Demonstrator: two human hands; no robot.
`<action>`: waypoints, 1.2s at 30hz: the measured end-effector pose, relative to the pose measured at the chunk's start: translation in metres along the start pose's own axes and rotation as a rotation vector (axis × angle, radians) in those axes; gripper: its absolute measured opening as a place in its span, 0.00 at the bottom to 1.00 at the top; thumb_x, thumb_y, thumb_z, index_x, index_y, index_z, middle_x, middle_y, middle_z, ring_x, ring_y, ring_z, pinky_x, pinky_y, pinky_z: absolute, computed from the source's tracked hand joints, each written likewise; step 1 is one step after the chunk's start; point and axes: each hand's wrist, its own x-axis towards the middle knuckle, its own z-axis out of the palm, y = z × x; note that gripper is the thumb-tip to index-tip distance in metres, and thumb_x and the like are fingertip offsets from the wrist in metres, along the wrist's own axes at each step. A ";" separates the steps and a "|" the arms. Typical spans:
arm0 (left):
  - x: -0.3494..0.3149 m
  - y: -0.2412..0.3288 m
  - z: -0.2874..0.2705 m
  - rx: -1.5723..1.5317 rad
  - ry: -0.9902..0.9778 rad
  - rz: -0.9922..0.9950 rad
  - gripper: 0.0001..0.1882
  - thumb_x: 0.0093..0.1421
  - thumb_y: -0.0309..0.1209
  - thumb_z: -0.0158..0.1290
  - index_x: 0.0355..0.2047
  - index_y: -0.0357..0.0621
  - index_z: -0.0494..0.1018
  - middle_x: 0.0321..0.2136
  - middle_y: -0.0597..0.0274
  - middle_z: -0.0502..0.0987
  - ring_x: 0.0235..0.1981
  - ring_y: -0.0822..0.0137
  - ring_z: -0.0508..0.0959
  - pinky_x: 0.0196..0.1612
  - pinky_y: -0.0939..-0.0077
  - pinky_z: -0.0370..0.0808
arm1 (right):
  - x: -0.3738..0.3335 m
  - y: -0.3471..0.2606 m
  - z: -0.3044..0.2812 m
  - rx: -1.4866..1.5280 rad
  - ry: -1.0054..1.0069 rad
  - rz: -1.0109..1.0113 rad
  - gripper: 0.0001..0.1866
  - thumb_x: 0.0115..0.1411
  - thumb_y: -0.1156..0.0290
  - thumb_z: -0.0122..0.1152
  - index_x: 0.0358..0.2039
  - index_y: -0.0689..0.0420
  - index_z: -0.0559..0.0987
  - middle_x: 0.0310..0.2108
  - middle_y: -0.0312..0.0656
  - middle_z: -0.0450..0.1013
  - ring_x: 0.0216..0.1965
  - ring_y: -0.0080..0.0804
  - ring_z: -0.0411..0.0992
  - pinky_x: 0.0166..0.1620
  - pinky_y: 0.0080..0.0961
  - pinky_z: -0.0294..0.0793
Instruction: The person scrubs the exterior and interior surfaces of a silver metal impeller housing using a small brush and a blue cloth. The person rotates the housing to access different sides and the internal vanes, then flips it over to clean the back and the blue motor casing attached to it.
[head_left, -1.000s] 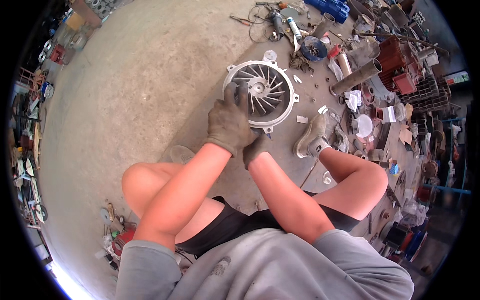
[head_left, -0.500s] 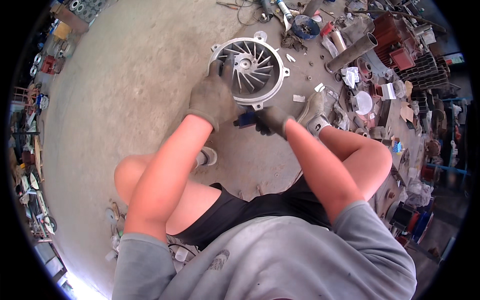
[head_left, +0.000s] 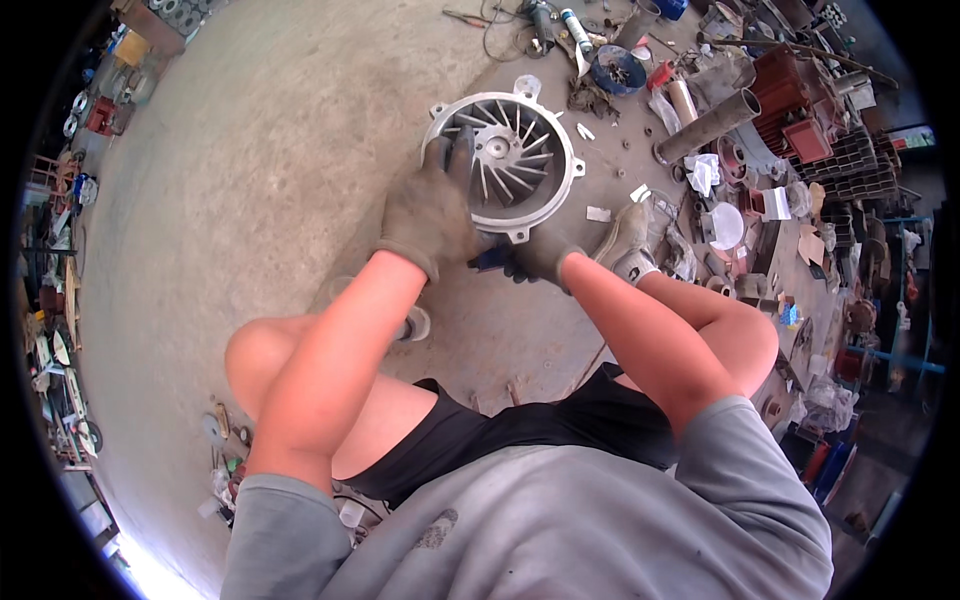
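A round silver metal fan housing (head_left: pixel 548 205) with lugs on its rim stands in front of me, and a bladed impeller (head_left: pixel 498 148) sits inside it. My left hand (head_left: pixel 428 212), in a grey-brown work glove, grips the housing's near left side, its fingers reaching over the rim. At the near edge, my gloved right hand (head_left: pixel 540 250) is closed, fingers curled under and beside the lowest lug; what they hold is hidden. Between both hands a dark blue part (head_left: pixel 490 259) shows below the rim, close to the right fingertips.
To the right lie a metal pipe (head_left: pixel 708 127), red castings (head_left: pixel 795 90), plastic wrap and scattered parts. A blue bowl of small pieces (head_left: pixel 618 70), a power tool (head_left: pixel 540 25) and a tube (head_left: pixel 576 30) lie beyond the housing. My shoe (head_left: pixel 626 235) is right of it.
The view has shifted a little, so the housing sits slightly lower and further right. My right hand has moved closer in against the housing's near edge; my left hand stays on the rim.
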 end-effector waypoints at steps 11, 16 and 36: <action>0.003 0.012 -0.019 -0.119 -0.078 -0.077 0.70 0.48 0.60 0.76 0.80 0.35 0.53 0.74 0.40 0.62 0.59 0.43 0.86 0.59 0.53 0.86 | 0.080 0.100 0.016 -0.507 0.205 -0.087 0.14 0.78 0.57 0.55 0.49 0.51 0.84 0.33 0.37 0.84 0.31 0.30 0.79 0.33 0.33 0.74; -0.005 0.008 -0.019 -0.082 -0.110 -0.148 0.67 0.52 0.55 0.76 0.81 0.38 0.53 0.72 0.45 0.63 0.58 0.47 0.87 0.58 0.56 0.87 | 0.039 0.044 0.051 -0.943 0.279 0.037 0.18 0.73 0.62 0.63 0.61 0.45 0.78 0.46 0.41 0.85 0.46 0.40 0.83 0.43 0.34 0.82; -0.015 0.106 -0.017 -0.327 -0.099 -0.483 0.69 0.61 0.63 0.69 0.80 0.25 0.44 0.76 0.25 0.62 0.70 0.38 0.77 0.66 0.52 0.82 | -0.044 0.109 -0.003 0.230 0.234 0.118 0.27 0.81 0.49 0.49 0.49 0.59 0.87 0.33 0.45 0.87 0.30 0.33 0.83 0.35 0.35 0.79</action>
